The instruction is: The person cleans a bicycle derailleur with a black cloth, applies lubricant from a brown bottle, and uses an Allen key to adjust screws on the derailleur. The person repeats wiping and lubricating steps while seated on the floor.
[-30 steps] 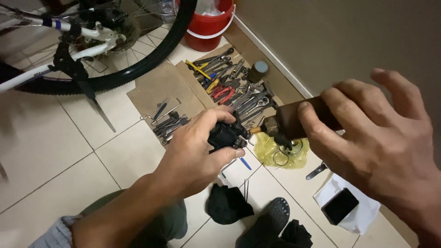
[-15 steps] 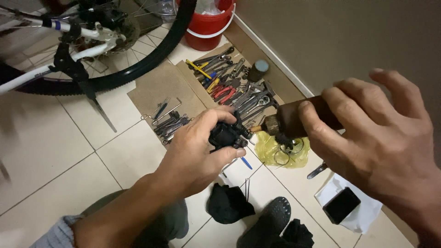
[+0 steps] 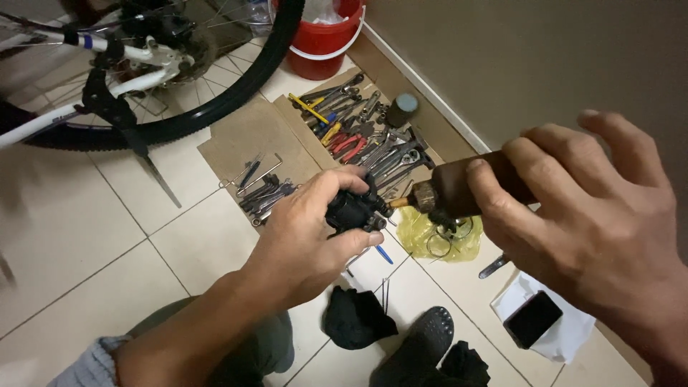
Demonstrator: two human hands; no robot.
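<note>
A knobbly black metal part (image 3: 356,210) is being gripped by the left hand (image 3: 304,240) at centre frame. A smooth brown bottle (image 3: 469,190), at three o'clock, is being clasped by the right hand (image 3: 580,215), nozzle touching the part. A crumpled yellow bag (image 3: 433,240) is lying below.

Bottle (image 3: 473,188): it sits a little lower and nearer the black part (image 3: 356,209) than one second ago (a slight shift only), its nozzle tip now right at the part's right side.
Right hand (image 3: 588,222): it comes slightly down and leftward with the bottle, fingers wrapped as before.
Left hand (image 3: 308,233): it turns the black part a touch, so the thumb lies more along the underside.
</note>
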